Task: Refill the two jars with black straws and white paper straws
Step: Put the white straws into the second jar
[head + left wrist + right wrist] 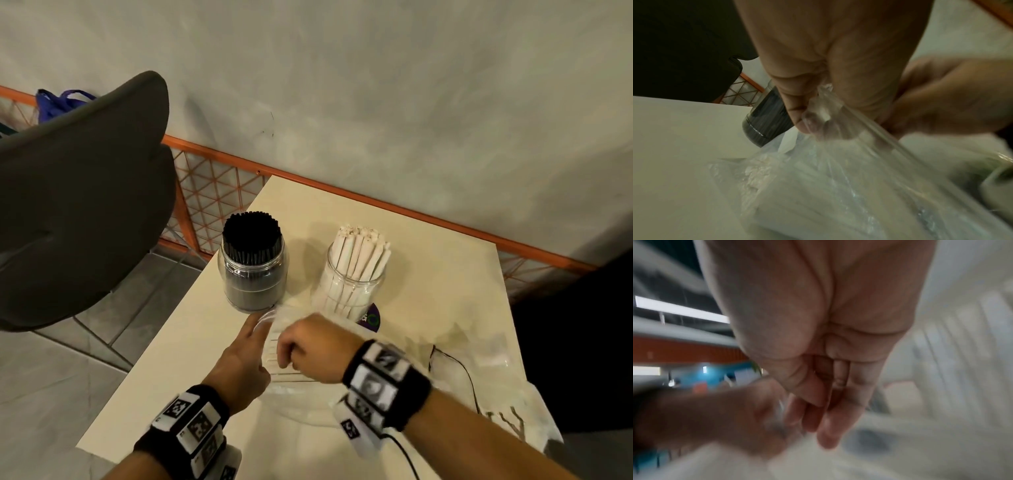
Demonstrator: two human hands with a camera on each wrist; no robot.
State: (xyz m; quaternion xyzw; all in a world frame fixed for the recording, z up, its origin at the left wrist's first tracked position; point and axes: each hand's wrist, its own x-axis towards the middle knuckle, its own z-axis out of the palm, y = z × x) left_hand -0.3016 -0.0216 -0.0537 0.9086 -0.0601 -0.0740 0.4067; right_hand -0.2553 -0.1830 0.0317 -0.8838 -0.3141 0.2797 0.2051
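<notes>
A clear jar packed with black straws [251, 263] stands at the table's back left; it also shows in the left wrist view as a dark jar [766, 120]. To its right a clear jar [356, 274] holds white paper straws. In front of both lies a clear plastic bag of white straws [284, 370] [838, 186]. My left hand [262, 325] [813, 123] pinches the bag's film at its mouth. My right hand [286, 356] [824, 418] is curled on the same opening just to the right. The right wrist view is blurred.
A dark chair back [85, 188] stands left of the cream table [445, 274]. An orange mesh railing [212, 192] and a grey wall run behind. A purple sticker [371, 318] lies by the white-straw jar. A black cable [459, 370] and more plastic wrap [496, 356] lie at the right.
</notes>
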